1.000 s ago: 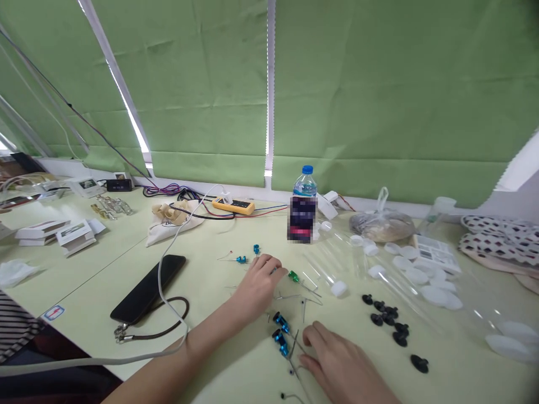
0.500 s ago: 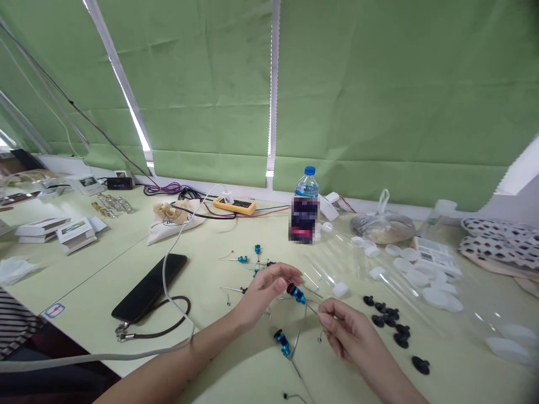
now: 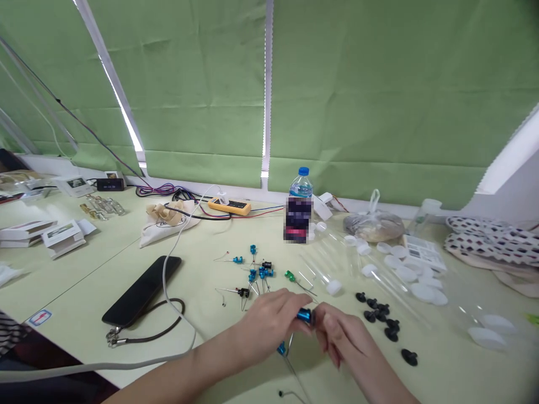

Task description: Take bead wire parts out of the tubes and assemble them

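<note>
My left hand (image 3: 267, 318) is closed around a small blue metal fitting (image 3: 304, 315) with a black end. At that black end, the fingers of my right hand (image 3: 346, 332) are pinched together, touching it. My fingers hide the fitting's thin rod. Below my left hand a second blue fitting (image 3: 282, 348) with long thin rods lies on the table, partly covered. Beyond the hands are several more blue fittings (image 3: 264, 272), black ones (image 3: 243, 292) and a green one (image 3: 290, 275), all with thin bent metal rods.
Black suction-cup-like pieces (image 3: 392, 335), clear tubes (image 3: 391, 289) and white caps (image 3: 406, 274) lie to the right. A bottle (image 3: 301, 188) and a yellow power strip (image 3: 231, 206) stand behind. At left are a phone (image 3: 141, 290) and a white cable (image 3: 168, 292) running under my forearm.
My left hand has gone from loosely open beside the fitting to closed around it. My right fingers have moved from its rod to its black end, which now points right. The view has shifted slightly.
</note>
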A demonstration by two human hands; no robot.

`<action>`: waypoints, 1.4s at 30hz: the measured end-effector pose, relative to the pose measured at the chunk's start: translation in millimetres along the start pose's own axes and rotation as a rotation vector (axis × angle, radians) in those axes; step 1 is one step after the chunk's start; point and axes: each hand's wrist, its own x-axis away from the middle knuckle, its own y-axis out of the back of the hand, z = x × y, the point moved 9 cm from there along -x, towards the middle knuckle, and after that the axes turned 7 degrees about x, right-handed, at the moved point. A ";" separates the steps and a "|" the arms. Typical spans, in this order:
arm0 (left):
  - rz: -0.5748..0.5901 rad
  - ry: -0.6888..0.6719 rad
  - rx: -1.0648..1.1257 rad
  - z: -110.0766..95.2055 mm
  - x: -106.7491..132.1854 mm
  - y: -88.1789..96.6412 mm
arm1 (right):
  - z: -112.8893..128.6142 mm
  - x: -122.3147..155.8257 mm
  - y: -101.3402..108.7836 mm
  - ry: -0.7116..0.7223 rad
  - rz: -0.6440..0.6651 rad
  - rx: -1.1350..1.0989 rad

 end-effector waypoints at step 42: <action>0.088 0.135 -0.089 7.0 1.7 -16.7 | -1.8 -2.0 31.4 0.027 -0.092 0.364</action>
